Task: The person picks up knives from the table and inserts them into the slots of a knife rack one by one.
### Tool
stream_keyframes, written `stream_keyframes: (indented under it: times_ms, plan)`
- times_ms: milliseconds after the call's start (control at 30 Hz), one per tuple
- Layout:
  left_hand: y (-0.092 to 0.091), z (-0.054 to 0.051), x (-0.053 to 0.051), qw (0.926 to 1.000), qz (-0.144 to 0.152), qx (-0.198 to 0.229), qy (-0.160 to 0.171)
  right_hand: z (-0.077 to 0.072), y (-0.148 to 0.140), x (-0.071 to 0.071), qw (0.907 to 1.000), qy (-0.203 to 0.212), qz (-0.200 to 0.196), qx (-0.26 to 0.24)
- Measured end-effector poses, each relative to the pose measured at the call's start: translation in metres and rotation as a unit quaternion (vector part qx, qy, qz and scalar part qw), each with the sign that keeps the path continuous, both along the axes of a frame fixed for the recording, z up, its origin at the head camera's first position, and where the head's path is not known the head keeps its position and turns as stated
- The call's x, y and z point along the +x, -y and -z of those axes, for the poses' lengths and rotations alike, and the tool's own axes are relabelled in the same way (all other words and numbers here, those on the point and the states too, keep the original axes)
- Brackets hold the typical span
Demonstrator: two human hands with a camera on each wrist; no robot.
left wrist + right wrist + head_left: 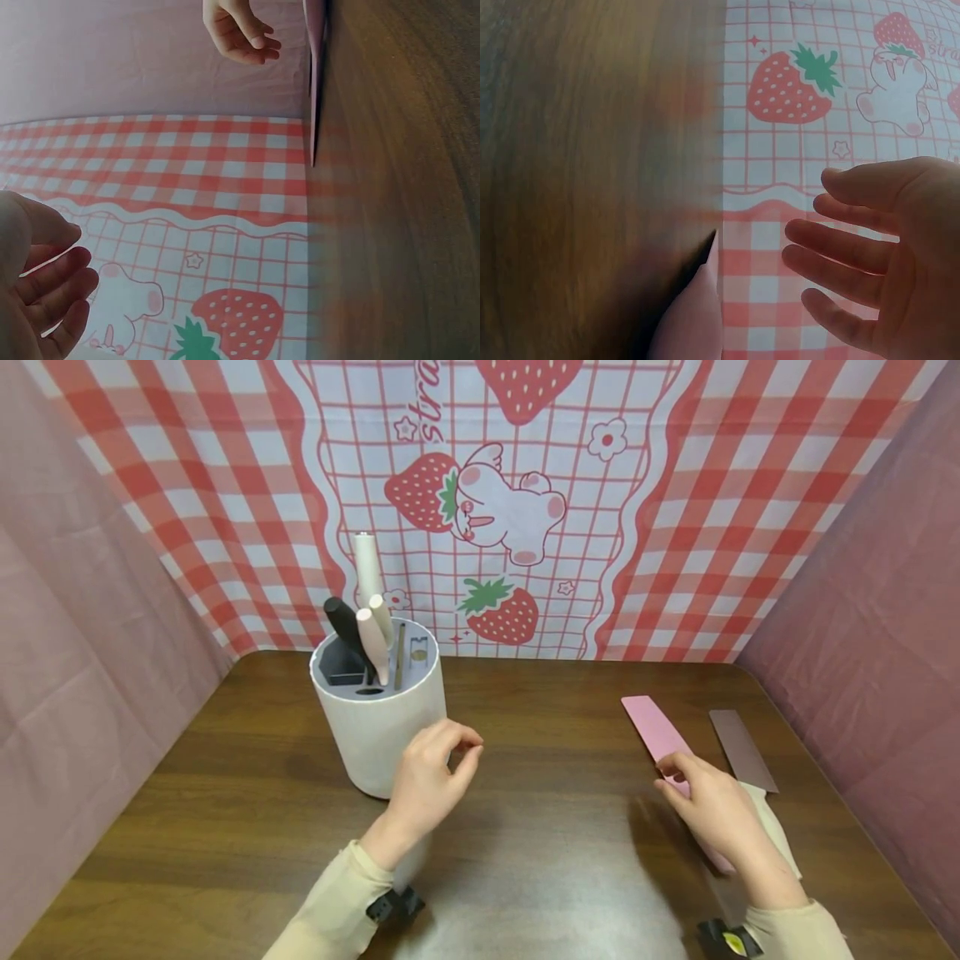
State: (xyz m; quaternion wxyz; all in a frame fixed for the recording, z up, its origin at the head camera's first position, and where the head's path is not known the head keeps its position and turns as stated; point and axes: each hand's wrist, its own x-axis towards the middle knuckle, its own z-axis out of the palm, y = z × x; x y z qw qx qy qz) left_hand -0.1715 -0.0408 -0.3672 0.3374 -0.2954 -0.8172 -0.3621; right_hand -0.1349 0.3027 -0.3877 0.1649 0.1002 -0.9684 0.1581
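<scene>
Pink knife [656, 731] under reach, I'd judge: the person's right grip [712, 802], loose-fingered and grasping nothing, hangs over it at the frame's lower right. Lifting it would call for lowering and curling the fingers round its near end, apparently the handle. It lies flat on the table [540, 718], plain, long and broad, partly hidden. Just right lies a cream-handled knife [752, 772]. At centre-left, the left grip [420, 777], also relaxed and holding nothing, is before the white block [367, 735].

Red lettering "stra" [430, 400] on checked backdrop [682, 527]
</scene>
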Motion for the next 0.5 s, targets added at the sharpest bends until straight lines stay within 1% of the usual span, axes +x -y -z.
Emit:
stream_keyframes:
  times_ms: [267,500]
  plan:
    - [-0.0032,0.0032,-0.0021,0.999,-0.001,-0.043,0.009,-0.0002,-0.0025,0.0027,0.9997,0.024,0.006,-0.002]
    - [-0.0055,0.0068,-0.0034,0.9979,0.01,-0.061,0.018,-0.0009,-0.0033,0.0025,0.9981,0.06,0.016,0.001]
